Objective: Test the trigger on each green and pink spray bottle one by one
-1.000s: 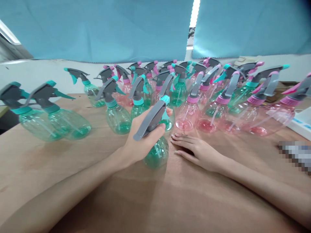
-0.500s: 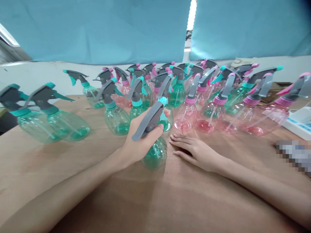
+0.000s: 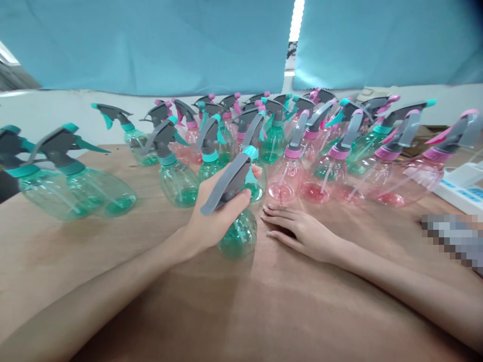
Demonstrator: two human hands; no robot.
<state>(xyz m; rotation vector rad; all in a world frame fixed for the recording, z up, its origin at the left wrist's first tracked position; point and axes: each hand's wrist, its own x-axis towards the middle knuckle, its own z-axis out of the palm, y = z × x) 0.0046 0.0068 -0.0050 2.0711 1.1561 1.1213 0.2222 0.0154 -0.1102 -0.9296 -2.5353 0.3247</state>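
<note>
My left hand is wrapped round the neck of a green spray bottle with a grey head and a turquoise nozzle. The bottle stands about upright over the wooden table; whether its base touches the wood I cannot tell. Its collar is hidden by my fingers. To the right, my right hand lies palm down on the table, fingers stretched out and holding nothing. Just beyond its fingertips stands a pink spray bottle. Another green spray bottle is left of the held one.
Several more green and pink spray bottles crowd the back of the table, with two green bottles at the left. A white power strip and a blurred-out flat item lie at the right. Blue cloth hangs behind.
The whole view has shifted slightly, so everything sits a little further left and higher. My left hand keeps its hold on the spray bottle, and my right hand stays flat on the table.
</note>
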